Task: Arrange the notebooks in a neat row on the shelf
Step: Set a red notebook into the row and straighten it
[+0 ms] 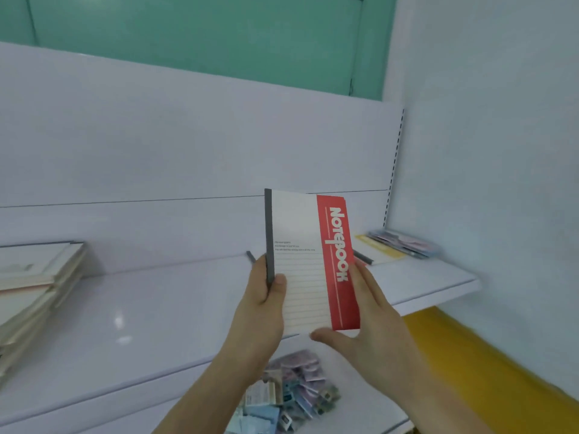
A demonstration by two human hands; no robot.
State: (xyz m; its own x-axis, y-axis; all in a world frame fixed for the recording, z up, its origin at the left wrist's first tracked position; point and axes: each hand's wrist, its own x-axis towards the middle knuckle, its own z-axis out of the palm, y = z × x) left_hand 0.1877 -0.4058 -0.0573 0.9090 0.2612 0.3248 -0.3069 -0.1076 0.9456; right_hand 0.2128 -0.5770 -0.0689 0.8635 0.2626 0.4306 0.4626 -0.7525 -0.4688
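I've got the red notebook (308, 261) upright above the shelf (188, 308), left hand (263, 296) gripping its spine, right hand (366, 314) spread flat against it; stack (34, 283) at left still unsorted, so early going

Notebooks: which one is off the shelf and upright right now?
The red-and-white notebook with NOTEBOOK printed down its red band, held upright between the left hand and right hand. The notebook stack at left lies flat on the shelf.
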